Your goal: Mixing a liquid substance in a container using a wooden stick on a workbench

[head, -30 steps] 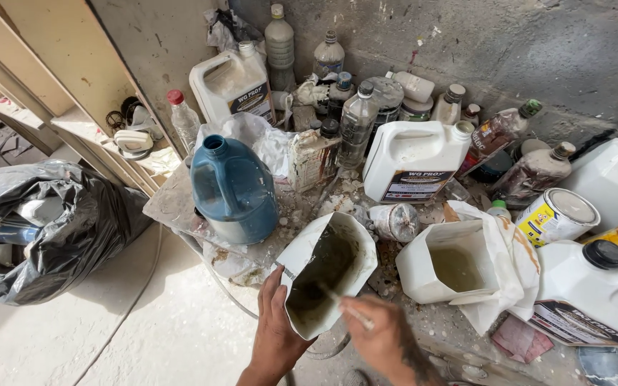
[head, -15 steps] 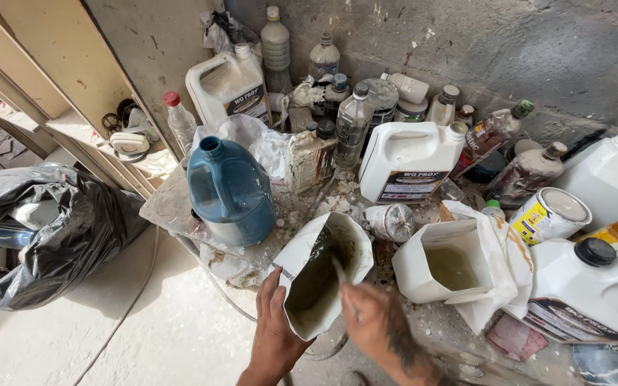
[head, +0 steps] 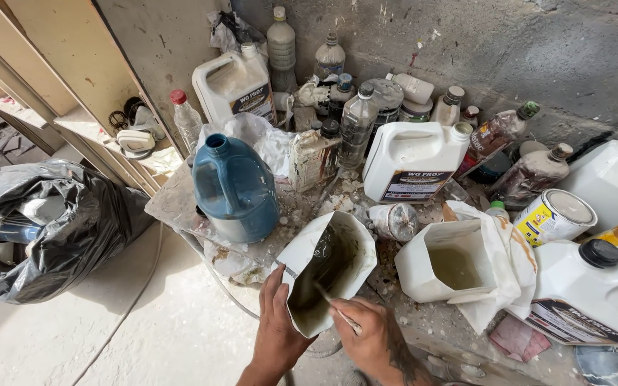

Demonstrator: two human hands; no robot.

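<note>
The cut-open white plastic jug with greenish-brown liquid inside (head: 327,275) sits tilted at the near edge of the cluttered counter (head: 180,204), held from the left by the left hand (head: 280,332), whose fingers are clamped on its wall. The right hand (head: 373,339) has its fingers pinched together on a thin pale stick (head: 334,311) that dips into the liquid. Stirring well seems to call for short strokes and a firm hold, since the jug leans toward the floor (head: 130,336). A blue plastic jug (head: 234,189) stands just beside it on the left, another cut white container of murky liquid (head: 452,268) near on the right; open room lies only toward the floor.
</note>
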